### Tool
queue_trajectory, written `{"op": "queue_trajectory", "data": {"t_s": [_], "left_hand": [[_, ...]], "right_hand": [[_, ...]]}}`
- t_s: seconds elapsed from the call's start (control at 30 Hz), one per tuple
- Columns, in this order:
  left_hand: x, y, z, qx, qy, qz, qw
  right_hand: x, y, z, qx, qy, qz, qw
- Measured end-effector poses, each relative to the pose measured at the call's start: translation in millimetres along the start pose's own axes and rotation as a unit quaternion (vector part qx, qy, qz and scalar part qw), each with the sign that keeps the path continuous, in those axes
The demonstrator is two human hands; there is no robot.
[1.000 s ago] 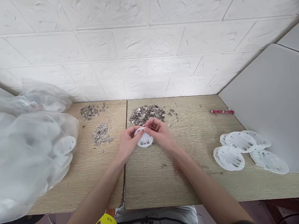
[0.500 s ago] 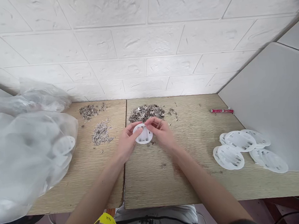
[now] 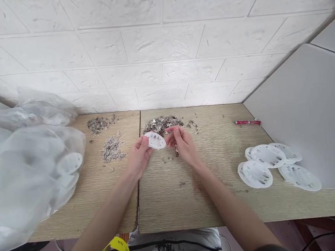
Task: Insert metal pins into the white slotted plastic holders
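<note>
My left hand (image 3: 138, 156) pinches a round white plastic battery holder (image 3: 156, 140) by its left edge, thumb on top. The disc is tilted, and small metal parts show in its slots. Just right of the disc, my right hand (image 3: 184, 144) has its fingers curled. A small shiny metal contact piece (image 3: 176, 151) pokes out below those fingers; whether the fingertips hold another is too small to tell. Behind the hands lies a heap of metal contact pieces (image 3: 164, 122). A few loose bits (image 3: 167, 159) rest on the wood below the disc.
Two more piles of small metal parts (image 3: 98, 125) (image 3: 112, 148) lie left of the table seam. A large plastic bag (image 3: 36, 173) with white discs fills the left side. Several white discs (image 3: 268, 156) are stacked at right, with a red tool (image 3: 247, 122) behind them.
My right hand has come away from the disc and now shows a metal piece below its fingers. The left hand has tilted the disc and moved it slightly up and left.
</note>
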State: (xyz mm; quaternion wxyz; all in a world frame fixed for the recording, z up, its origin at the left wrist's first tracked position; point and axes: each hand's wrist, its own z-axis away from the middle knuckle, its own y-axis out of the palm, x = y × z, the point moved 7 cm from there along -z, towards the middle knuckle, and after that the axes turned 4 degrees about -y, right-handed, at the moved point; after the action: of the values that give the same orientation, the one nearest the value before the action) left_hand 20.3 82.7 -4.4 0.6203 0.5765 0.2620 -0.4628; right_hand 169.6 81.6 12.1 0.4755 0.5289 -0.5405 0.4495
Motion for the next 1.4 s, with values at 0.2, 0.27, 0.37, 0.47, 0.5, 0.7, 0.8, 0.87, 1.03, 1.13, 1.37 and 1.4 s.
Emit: {"op": "queue_trajectory", "data": {"t_s": [0.2,0.27,0.37,0.47,0.5,0.7,0.8,0.87,1.03,1.13,1.37,1.4], "left_hand": [[-1.3,-6.2,-0.8,-0.023,0.005,-0.043,0.999],[-2.7,-8.2,-0.6,-0.033,0.016,-0.062,0.997],[-3.2,-9.2,0.3,-0.042,0.014,-0.085,0.995],[-3.7,-8.2,1.3,-0.041,0.014,-0.095,0.995],[-3.8,-8.0,1.4,-0.041,0.014,-0.095,0.994],[-1.8,-10.2,0.9,-0.062,0.008,-0.086,0.994],[-0.9,-11.5,1.1,-0.074,0.006,-0.086,0.994],[0.0,-12.1,1.3,-0.082,0.004,-0.091,0.992],[1.6,-10.9,1.0,-0.088,0.009,-0.12,0.989],[2.0,-9.2,1.1,-0.09,0.01,-0.133,0.987],[0.8,-5.5,2.4,-0.083,0.02,-0.168,0.982],[0.4,-5.0,2.4,-0.08,0.021,-0.176,0.981]], "right_hand": [[12.0,3.4,2.9,0.069,-0.057,0.275,0.957],[11.8,4.4,2.4,0.079,-0.059,0.3,0.949],[14.6,5.7,1.8,0.088,-0.08,0.307,0.944],[19.3,8.4,3.0,0.099,-0.116,0.327,0.933],[20.0,9.1,3.6,0.102,-0.122,0.335,0.929],[19.7,10.0,5.6,0.088,-0.128,0.363,0.919],[19.9,11.7,6.4,0.087,-0.142,0.38,0.91],[19.5,13.1,6.9,0.093,-0.149,0.397,0.901],[19.5,18.0,9.2,0.121,-0.152,0.444,0.875],[20.9,21.5,10.6,0.14,-0.146,0.482,0.853],[23.2,28.3,12.8,0.179,-0.152,0.547,0.804],[22.9,29.3,13.2,0.185,-0.158,0.549,0.8]]}}
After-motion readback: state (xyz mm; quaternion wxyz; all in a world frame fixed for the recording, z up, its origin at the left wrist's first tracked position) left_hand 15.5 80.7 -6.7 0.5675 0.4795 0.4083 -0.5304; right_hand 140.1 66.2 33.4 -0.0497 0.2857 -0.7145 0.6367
